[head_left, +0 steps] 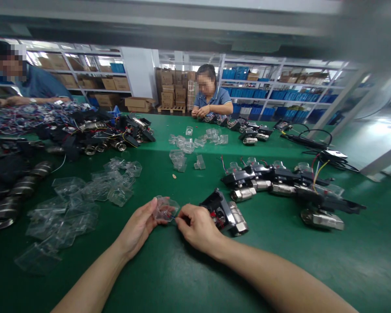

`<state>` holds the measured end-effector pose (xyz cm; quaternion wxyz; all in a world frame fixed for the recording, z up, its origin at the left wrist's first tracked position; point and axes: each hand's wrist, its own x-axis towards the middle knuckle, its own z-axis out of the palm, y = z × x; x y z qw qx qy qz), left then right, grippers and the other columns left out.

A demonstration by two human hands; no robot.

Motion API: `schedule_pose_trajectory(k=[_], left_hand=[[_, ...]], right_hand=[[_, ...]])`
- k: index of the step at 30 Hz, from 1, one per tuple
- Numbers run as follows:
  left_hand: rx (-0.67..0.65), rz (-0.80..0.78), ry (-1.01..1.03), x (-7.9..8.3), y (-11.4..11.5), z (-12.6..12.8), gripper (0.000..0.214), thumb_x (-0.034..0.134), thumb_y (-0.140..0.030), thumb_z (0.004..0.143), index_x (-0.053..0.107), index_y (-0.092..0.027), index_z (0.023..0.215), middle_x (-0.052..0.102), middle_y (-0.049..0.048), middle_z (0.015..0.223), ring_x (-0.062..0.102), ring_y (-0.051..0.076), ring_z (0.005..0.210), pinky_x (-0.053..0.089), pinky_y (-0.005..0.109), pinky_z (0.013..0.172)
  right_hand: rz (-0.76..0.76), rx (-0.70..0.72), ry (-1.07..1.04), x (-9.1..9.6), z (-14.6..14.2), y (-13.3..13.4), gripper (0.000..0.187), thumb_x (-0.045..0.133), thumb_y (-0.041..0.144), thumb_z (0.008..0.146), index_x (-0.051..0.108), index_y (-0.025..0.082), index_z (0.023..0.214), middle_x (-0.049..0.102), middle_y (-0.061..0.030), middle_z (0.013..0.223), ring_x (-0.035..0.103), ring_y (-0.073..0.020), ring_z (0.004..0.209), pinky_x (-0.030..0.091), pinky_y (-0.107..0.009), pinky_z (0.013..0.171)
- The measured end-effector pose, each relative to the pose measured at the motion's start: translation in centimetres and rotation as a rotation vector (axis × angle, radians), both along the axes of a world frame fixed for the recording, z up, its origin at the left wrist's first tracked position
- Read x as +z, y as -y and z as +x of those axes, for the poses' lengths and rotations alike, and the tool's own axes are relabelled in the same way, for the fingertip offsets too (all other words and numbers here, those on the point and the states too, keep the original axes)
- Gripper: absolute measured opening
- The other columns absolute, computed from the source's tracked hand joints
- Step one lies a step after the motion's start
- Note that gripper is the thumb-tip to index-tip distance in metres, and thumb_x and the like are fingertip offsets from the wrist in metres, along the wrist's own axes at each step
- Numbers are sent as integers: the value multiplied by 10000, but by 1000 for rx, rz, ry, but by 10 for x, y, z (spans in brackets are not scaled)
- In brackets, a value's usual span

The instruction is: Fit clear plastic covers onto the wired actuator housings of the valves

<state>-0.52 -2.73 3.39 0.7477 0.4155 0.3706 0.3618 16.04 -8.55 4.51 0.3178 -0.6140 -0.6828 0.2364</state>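
My left hand point(137, 228) is closed on a clear plastic cover point(165, 208), held just above the green table. Close to the cover's right edge, my right hand point(198, 228) has its thumb and forefinger pinched on thin wires point(173, 218); the exact grip is partly hidden. Behind the right hand lies a black housing point(226, 208) with red parts inside, joined to a metal valve body point(238, 218). That unit is partly covered by the hand. Loose clear covers point(65, 217) lie in a heap to the left of my left hand.
On the right stands a row of black valve units point(280, 174) with clear tops. More units point(97, 130) and tangled wires point(35, 115) are piled at the left. Clear covers point(184, 143) lie mid-table. One co-worker point(211, 93) sits opposite, another point(35, 82) at far left. Black cables point(313, 139) lie far right.
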Motion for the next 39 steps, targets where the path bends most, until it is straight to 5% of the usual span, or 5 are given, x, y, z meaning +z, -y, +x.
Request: schedule_pose_trajectory(k=[39], left_hand=[[-97,39,27,-1,1,3,380,598,-454,832,680,-122,998,704,107,955,621,232,947,494,311,812]], right_hand=[[107,-24,131,-9,-1,0,127,516,175,813,537,181,687,570,11,674,535,-105,611,343,-202,569]])
